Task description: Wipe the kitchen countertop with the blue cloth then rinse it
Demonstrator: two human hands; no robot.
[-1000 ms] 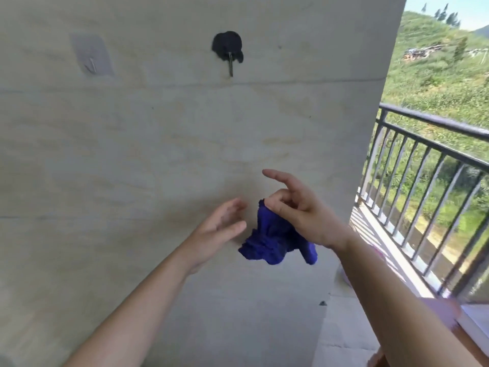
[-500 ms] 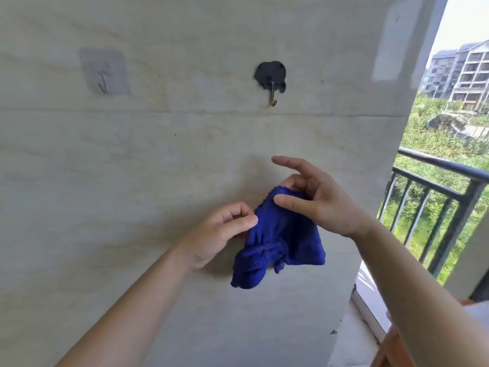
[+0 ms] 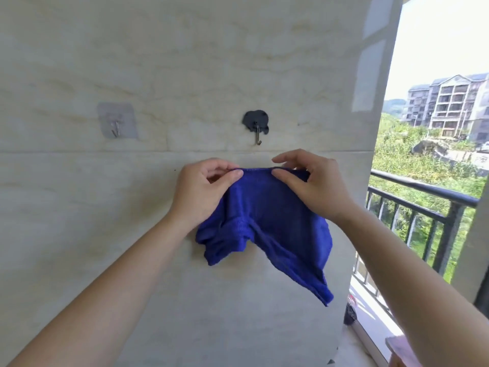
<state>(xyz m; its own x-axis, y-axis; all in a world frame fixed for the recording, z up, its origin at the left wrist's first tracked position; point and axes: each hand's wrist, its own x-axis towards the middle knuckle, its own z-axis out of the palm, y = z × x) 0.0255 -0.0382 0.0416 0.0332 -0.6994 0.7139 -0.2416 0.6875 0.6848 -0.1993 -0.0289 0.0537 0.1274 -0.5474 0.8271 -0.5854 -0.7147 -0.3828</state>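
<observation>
The blue cloth [image 3: 272, 229] hangs in front of a pale tiled wall, held up by its top edge. My left hand [image 3: 203, 192] pinches the left end of that edge between thumb and fingers. My right hand [image 3: 309, 184] pinches the right end. The stretched edge sits just below a black wall hook [image 3: 256, 125]. The rest of the cloth droops in folds, and one corner hangs low to the right. No countertop or sink is in view.
A clear adhesive hook [image 3: 116, 123] is stuck to the wall left of the black one. A black balcony railing [image 3: 434, 207] runs along the right, with greenery and buildings beyond. A dark object [image 3: 350, 313] sits on the balcony floor by the wall's corner.
Both hands have risen toward the black hook. My left hand took hold of the cloth, and the bunched cloth is now spread out between the two hands. The view tilted up.
</observation>
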